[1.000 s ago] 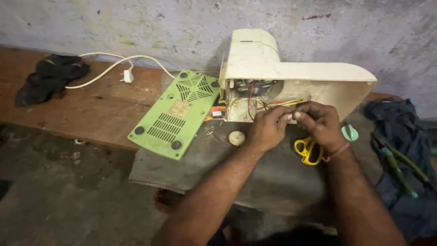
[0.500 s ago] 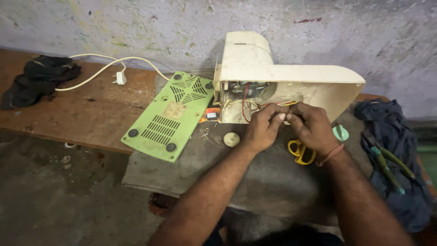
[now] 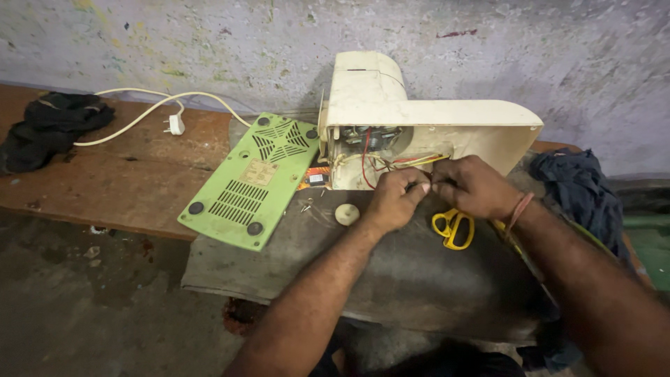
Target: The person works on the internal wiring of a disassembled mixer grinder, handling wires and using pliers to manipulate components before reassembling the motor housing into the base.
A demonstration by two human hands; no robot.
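Both hands meet at the open underside of the cream casing [image 3: 419, 119], which lies on its side on a grey mat [image 3: 391, 279] on the desk [image 3: 105, 181]. The left hand [image 3: 392, 201] and right hand [image 3: 474, 185] are closed, pinching the wires [image 3: 391, 162] spilling from it. What the fingertips hold exactly is hard to see. Yellow scissors [image 3: 453, 229] lie just beside the right hand; a green base plate [image 3: 251, 181] leans left. Behind is a stained wall [image 3: 209, 42].

The wooden counter [image 3: 118, 188] carries a dark cloth bundle [image 3: 52, 126], a white cord with plug [image 3: 176, 124], and a grey mat [image 3: 419, 279] under the green panel [image 3: 252, 178].
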